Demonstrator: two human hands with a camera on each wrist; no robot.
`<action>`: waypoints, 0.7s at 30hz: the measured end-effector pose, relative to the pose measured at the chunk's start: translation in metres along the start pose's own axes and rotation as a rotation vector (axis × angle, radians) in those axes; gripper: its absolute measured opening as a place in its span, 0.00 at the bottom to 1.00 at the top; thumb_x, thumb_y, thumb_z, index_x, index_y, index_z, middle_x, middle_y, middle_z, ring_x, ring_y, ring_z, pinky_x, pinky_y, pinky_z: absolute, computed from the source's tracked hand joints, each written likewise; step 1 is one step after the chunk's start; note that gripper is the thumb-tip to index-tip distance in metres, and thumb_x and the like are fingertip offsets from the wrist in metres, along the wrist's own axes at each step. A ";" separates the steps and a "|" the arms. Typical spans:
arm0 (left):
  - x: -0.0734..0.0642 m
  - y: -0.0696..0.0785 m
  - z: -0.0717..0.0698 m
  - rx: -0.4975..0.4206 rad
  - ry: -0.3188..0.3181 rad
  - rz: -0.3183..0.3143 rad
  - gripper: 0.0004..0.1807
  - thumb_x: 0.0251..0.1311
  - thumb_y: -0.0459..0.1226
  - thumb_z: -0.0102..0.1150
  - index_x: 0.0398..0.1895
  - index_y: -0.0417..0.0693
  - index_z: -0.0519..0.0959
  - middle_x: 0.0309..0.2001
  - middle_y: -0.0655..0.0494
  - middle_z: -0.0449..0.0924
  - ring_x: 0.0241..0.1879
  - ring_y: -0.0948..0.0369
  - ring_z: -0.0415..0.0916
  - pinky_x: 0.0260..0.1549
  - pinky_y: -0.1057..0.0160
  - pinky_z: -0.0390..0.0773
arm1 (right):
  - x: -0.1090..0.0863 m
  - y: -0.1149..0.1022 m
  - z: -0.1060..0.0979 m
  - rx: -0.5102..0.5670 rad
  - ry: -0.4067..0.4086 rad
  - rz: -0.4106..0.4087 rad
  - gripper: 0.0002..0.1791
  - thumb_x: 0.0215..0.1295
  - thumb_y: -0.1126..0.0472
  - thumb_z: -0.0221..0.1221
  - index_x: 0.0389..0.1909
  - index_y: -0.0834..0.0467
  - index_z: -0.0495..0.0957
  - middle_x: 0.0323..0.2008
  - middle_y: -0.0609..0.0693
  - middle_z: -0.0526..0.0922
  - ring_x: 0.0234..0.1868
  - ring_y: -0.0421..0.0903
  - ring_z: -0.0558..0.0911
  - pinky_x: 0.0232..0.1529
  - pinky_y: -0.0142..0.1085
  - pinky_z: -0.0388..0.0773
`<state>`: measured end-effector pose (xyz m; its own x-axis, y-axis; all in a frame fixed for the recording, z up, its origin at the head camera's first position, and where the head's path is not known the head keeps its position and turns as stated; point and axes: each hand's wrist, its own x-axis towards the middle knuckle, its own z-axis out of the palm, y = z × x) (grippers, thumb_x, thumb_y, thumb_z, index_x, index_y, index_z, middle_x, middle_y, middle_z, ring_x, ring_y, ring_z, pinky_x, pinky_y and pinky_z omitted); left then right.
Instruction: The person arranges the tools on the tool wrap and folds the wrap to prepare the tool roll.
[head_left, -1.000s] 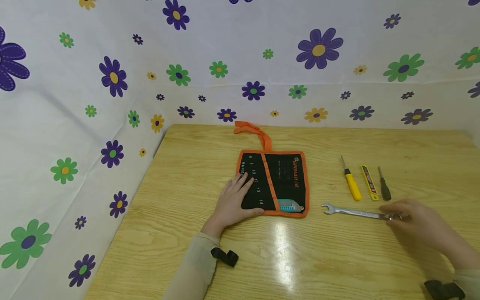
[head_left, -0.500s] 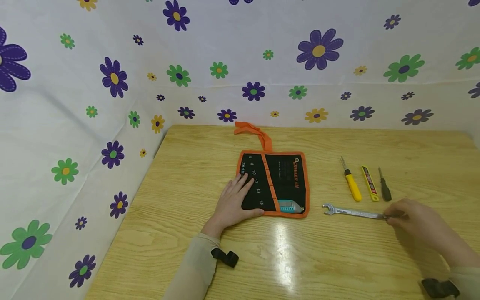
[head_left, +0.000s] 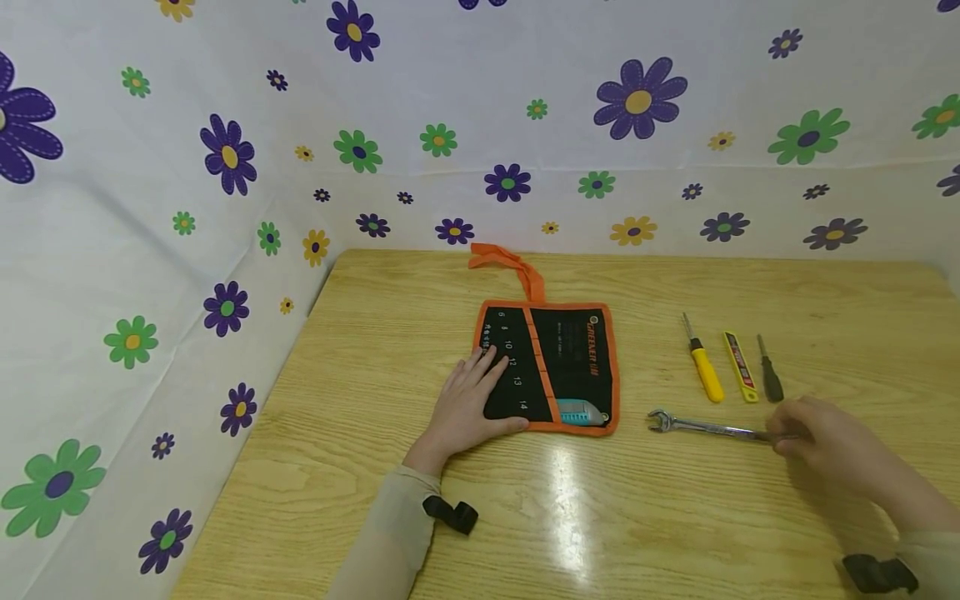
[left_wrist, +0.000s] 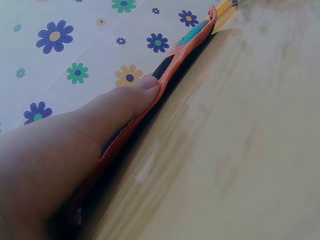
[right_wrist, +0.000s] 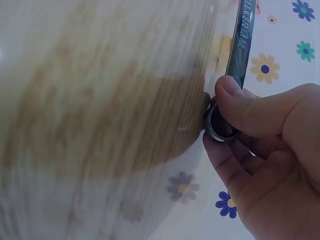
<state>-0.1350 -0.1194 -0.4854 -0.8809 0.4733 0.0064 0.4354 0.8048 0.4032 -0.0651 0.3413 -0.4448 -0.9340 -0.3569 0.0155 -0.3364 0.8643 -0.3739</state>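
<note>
My left hand (head_left: 467, 402) lies with spread fingers on the left part of a black tool pouch (head_left: 573, 358) with orange trim. In the left wrist view, its thumb rests along the pouch's orange edge (left_wrist: 172, 67). A teal-handled tool (head_left: 579, 412) sits in a pocket at the pouch's lower right. To the right, my right hand (head_left: 832, 442) pinches a silver combination wrench (head_left: 712, 428) near its ring end, the open end pointing left toward the pouch. The right wrist view shows the thumb and fingers around the ring (right_wrist: 216, 131); part of it is hidden.
Behind the wrench lie a yellow-handled screwdriver (head_left: 705, 371), a narrow yellow packet (head_left: 739, 367) and a small dark-handled screwdriver (head_left: 770, 379). The pouch's orange tie (head_left: 517, 265) stretches toward the back of the wooden table (head_left: 397, 300). A flowered curtain (head_left: 465, 83) stands behind and at the left.
The right hand's fingers have closed further over the wrench's ring end. The wrench has shifted slightly right, and its open end looks a little turned. The left hand and pouch have stayed put.
</note>
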 end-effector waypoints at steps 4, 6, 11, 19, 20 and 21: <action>-0.001 0.000 0.000 -0.009 0.001 -0.002 0.55 0.50 0.70 0.56 0.76 0.55 0.50 0.76 0.55 0.40 0.74 0.57 0.33 0.71 0.56 0.35 | -0.001 0.000 0.002 0.009 0.007 0.013 0.15 0.47 0.72 0.69 0.27 0.54 0.72 0.29 0.41 0.77 0.30 0.29 0.71 0.27 0.32 0.75; -0.001 0.000 0.000 -0.014 0.000 -0.004 0.55 0.50 0.69 0.56 0.76 0.55 0.50 0.76 0.55 0.40 0.74 0.57 0.33 0.70 0.56 0.35 | -0.002 -0.001 0.003 0.018 0.020 0.012 0.16 0.48 0.72 0.68 0.28 0.53 0.72 0.28 0.39 0.76 0.30 0.28 0.70 0.26 0.31 0.75; 0.000 0.000 0.002 -0.002 -0.004 -0.009 0.55 0.50 0.70 0.55 0.76 0.57 0.48 0.76 0.56 0.39 0.74 0.58 0.31 0.70 0.58 0.34 | -0.003 -0.003 -0.003 0.123 0.055 0.059 0.10 0.57 0.67 0.66 0.33 0.52 0.76 0.33 0.44 0.81 0.35 0.23 0.71 0.29 0.31 0.76; 0.001 -0.001 0.002 -0.005 0.010 0.007 0.55 0.49 0.70 0.55 0.76 0.55 0.49 0.76 0.55 0.40 0.74 0.57 0.32 0.70 0.56 0.35 | 0.001 -0.018 -0.017 0.523 -0.011 0.327 0.19 0.73 0.53 0.52 0.50 0.67 0.74 0.39 0.51 0.84 0.36 0.35 0.82 0.34 0.28 0.78; 0.001 -0.001 0.002 -0.006 0.009 0.007 0.55 0.49 0.70 0.55 0.76 0.56 0.49 0.76 0.55 0.40 0.74 0.57 0.32 0.70 0.56 0.35 | 0.001 -0.019 -0.018 0.551 -0.002 0.330 0.20 0.73 0.53 0.51 0.51 0.68 0.73 0.39 0.50 0.84 0.36 0.36 0.82 0.34 0.28 0.78; 0.001 -0.001 0.002 -0.007 0.009 0.008 0.55 0.50 0.70 0.55 0.76 0.55 0.49 0.76 0.54 0.40 0.74 0.57 0.32 0.70 0.56 0.35 | 0.002 -0.020 -0.018 0.580 0.013 0.328 0.20 0.73 0.54 0.50 0.50 0.69 0.73 0.38 0.50 0.84 0.37 0.37 0.82 0.35 0.27 0.78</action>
<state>-0.1357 -0.1191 -0.4873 -0.8791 0.4763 0.0177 0.4410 0.7987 0.4094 -0.0619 0.3298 -0.4205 -0.9795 -0.1009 -0.1742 0.0808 0.5956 -0.7992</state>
